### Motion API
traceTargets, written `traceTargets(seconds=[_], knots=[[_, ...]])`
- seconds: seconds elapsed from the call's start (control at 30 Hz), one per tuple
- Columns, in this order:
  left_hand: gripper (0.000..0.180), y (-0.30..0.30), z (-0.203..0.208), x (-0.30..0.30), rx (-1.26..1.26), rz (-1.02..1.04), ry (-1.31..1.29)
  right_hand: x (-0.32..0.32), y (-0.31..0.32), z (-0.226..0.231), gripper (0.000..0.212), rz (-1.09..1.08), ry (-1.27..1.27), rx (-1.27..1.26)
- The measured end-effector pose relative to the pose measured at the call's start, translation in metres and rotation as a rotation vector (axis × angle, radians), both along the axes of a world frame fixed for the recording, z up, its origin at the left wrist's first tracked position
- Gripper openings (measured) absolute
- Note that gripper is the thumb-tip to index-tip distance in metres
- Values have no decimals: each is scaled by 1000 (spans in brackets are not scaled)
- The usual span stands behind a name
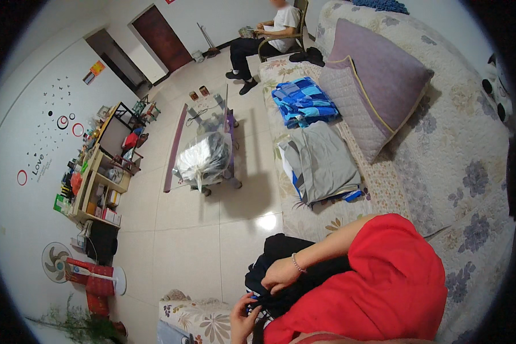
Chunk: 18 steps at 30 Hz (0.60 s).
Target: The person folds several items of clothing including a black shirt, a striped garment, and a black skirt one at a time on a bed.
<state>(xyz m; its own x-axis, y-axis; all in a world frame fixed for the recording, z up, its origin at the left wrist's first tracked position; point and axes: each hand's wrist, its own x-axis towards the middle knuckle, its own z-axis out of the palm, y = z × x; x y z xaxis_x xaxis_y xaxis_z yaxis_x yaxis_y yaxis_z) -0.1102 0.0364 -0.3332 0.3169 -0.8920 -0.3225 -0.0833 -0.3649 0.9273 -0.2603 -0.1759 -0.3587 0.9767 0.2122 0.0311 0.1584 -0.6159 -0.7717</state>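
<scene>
Nearest the camera: loose, bright-red fabric garment [395, 275], worn.

Main item: soft black cloth garment [280, 247] with white-patterned parts, bunched at the lap, by the seat's front edge. Right hand [282, 275], beaded bracelet at wrist: fingers curled down on the cloth; grip cannot be told. Left hand [243, 318], dark-painted nails: fingers bent at the cloth's edge; whether pinching cannot be told.

Beyond: folded grey fabric pile [327, 160] with blue and white edges; folded blue checked cloth [305, 100]; large mauve quilted cushion [378, 74]; all on a pale floral sofa cover [321, 221]. Farther left: purple-edged glass worktop [176, 149] bearing a clear plastic bag [203, 157].

Risks, as judged: a loose hold could let the black cloth slide floorward; a stray right elbow could disturb the grey pile.

Writing: black cursive lettering [38, 164] on the white wall, not transcribed; package labels too small to read.
</scene>
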Motion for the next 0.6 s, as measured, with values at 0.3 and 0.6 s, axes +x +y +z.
traceTargets(seconds=[0.3, 0.6], knots=[[20, -16, 37, 20, -188, -43, -627, 5, -12, 37, 51, -158, -63, 43], [24, -38, 117, 73, -359, -4, -910, 51, -65, 116, 54, -167, -716, -604]])
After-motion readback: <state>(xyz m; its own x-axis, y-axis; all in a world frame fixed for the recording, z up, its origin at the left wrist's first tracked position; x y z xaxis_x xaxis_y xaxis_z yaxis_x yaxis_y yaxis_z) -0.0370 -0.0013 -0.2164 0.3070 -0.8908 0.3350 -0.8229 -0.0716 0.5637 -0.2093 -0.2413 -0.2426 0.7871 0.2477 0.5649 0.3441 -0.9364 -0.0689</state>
